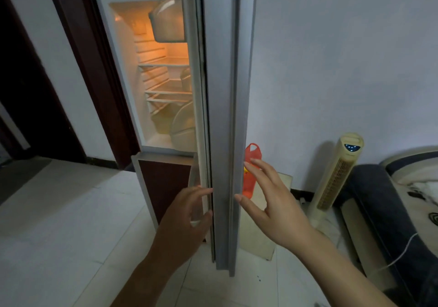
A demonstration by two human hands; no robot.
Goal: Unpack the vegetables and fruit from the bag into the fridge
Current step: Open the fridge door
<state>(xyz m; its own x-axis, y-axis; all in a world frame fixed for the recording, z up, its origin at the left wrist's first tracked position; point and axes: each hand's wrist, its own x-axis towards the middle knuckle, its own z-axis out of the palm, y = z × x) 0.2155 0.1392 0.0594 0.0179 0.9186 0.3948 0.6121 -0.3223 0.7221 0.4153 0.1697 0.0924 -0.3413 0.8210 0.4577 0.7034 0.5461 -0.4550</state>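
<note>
The fridge (123,74) stands open, lit orange inside, with bare shelves (166,91) and a clear drawer at the bottom. Its grey door (222,117) swings toward me, edge on, with door bins on its inner side. My left hand (187,221) is at the door's inner edge, fingers loosely bent, fingertips touching the seal. My right hand (270,202) is spread open on the outer side, thumb tip at the door's edge. An orange plastic bag (251,171) stands on the floor behind the door, something yellow showing inside it.
A cream tower fan (336,178) stands by the right wall, next to a dark sofa or bed edge (379,207) with a white cable. A flat pale board (258,233) lies under the bag. A dark doorway (28,93) is at the left; pale floor tiles lie below.
</note>
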